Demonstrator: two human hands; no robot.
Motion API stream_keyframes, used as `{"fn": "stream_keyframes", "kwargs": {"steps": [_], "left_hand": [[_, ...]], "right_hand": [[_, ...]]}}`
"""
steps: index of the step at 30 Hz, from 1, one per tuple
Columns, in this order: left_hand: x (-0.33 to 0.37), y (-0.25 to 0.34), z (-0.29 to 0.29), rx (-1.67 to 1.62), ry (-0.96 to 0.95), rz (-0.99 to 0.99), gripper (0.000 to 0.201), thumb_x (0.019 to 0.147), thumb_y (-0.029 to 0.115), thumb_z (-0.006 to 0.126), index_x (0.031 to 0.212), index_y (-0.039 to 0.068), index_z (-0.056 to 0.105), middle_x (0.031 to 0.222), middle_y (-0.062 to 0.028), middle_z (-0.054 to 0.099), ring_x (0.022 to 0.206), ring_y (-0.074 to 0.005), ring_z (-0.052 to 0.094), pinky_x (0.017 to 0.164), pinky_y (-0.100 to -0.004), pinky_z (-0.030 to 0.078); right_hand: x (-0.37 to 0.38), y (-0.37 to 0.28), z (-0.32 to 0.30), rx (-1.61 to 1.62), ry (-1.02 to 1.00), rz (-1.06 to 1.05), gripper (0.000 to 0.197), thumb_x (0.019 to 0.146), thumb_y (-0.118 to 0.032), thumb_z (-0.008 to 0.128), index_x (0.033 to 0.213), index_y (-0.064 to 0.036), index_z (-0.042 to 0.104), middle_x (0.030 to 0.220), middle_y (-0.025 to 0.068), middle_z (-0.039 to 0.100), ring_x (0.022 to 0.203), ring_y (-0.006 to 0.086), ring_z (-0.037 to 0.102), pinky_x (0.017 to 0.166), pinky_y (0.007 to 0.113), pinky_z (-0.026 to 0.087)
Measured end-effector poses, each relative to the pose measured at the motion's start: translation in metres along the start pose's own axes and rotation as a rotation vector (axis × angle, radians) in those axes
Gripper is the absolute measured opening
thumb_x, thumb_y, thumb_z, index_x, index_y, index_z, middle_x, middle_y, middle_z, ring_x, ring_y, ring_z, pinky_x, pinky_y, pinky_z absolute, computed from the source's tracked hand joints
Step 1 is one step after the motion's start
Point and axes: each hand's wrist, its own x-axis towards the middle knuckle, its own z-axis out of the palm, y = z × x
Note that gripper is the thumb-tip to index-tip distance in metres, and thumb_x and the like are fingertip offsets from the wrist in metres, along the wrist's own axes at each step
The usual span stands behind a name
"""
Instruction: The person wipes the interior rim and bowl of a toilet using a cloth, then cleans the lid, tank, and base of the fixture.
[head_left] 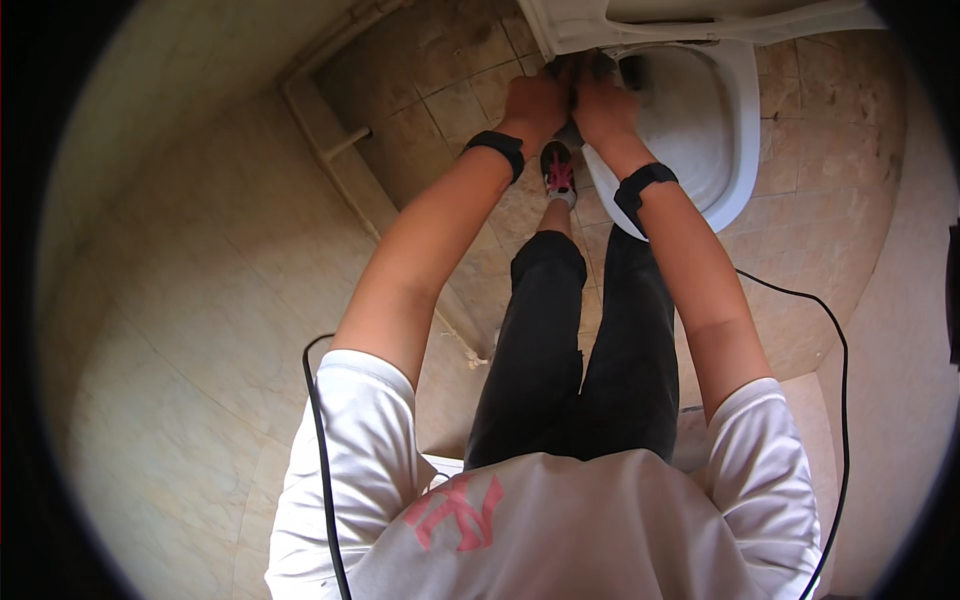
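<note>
My left hand (pixel 537 103) and my right hand (pixel 604 108) are close together at the left side of a white basin (pixel 742 150) with a rounded front. Both are closed around a dark, soft-looking thing (pixel 602 66), perhaps a cloth. Part of it shows beyond my fingers, and its exact shape is hidden. Each wrist wears a black band. Inside the basin, just right of my right hand, is a dark spot (pixel 632 72).
A white fixture (pixel 570 25) with an opening stands behind the basin. A raised ledge (pixel 322 140) with a short stub runs along the left. Brown floor tiles (pixel 455 115) lie below, where my shoe (pixel 558 172) shows. A black cable (pixel 843 380) hangs at right.
</note>
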Motion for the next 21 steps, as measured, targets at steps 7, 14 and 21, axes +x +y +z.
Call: {"fn": "stream_keyframes", "kwargs": {"steps": [7,14,21], "left_hand": [[0.010,0.001,0.002,-0.110,0.122,0.016,0.065,0.081,0.042,0.059,0.135,0.009,0.045,0.102,-0.0173,0.070,0.082,-0.0350,0.070,0.066,-0.0452,0.054],[0.010,0.008,0.001,-0.139,0.052,-0.030,0.064,0.083,0.045,0.055,0.131,0.005,0.043,0.096,-0.0173,0.071,0.085,-0.0351,0.070,0.068,-0.0452,0.053],[0.012,0.017,0.019,-0.074,-0.022,-0.220,0.049,0.087,0.036,0.048,0.123,0.003,0.050,0.092,-0.0168,0.072,0.087,-0.0377,0.068,0.072,-0.0468,0.052]], "right_hand": [[0.016,0.006,0.012,-0.010,0.102,-0.059,0.051,0.085,-0.024,0.056,0.133,-0.0071,0.049,0.107,0.0217,0.065,0.085,0.0359,0.069,0.070,0.047,0.056],[0.022,0.010,-0.001,0.131,-0.016,-0.069,0.034,0.088,-0.024,0.052,0.118,-0.0088,0.057,0.106,0.0201,0.068,0.089,0.0376,0.068,0.073,0.048,0.055],[0.032,0.031,0.010,0.205,0.040,-0.244,0.030,0.087,-0.026,0.055,0.106,-0.0063,0.067,0.097,0.0166,0.071,0.090,0.0333,0.069,0.073,0.046,0.055]]}}
